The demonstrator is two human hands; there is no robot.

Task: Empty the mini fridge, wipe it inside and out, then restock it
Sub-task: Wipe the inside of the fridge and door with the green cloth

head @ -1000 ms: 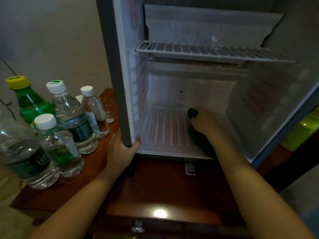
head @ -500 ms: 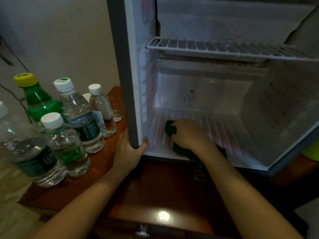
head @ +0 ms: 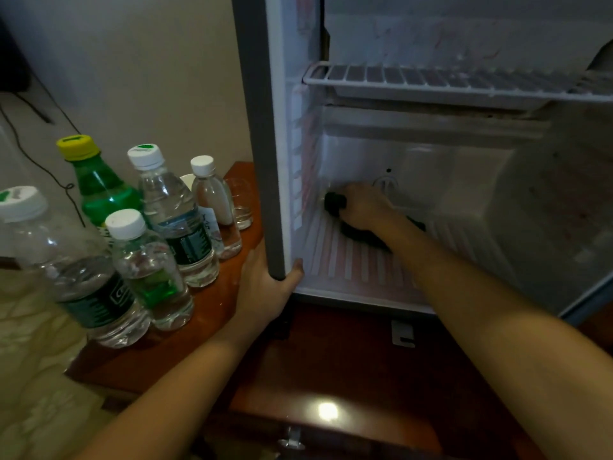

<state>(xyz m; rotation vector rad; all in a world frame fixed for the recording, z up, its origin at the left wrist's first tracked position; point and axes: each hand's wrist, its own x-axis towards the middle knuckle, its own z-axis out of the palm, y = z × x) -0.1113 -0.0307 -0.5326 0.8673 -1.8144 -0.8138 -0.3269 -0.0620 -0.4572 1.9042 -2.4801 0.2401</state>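
Observation:
The mini fridge (head: 262,134) stands open with nothing on its ribbed floor or its wire shelf (head: 447,83). My right hand (head: 365,205) reaches deep inside and presses a dark green cloth (head: 336,202) against the floor at the back left corner. My left hand (head: 265,290) grips the bottom of the fridge's left front edge, thumb hooked inside. Several bottles stand on the wooden cabinet top to the left: a green soda bottle with a yellow cap (head: 96,184) and clear water bottles (head: 169,210).
A small drinking glass (head: 240,204) stands behind the bottles beside the fridge wall. The wooden cabinet top (head: 331,366) runs below the fridge, with a metal drawer latch (head: 292,438) at its front. A black cable (head: 39,161) hangs on the wall at left.
My right hand has slid the cloth from the front of the fridge floor to the back left corner. My left hand has kept its grip on the fridge edge.

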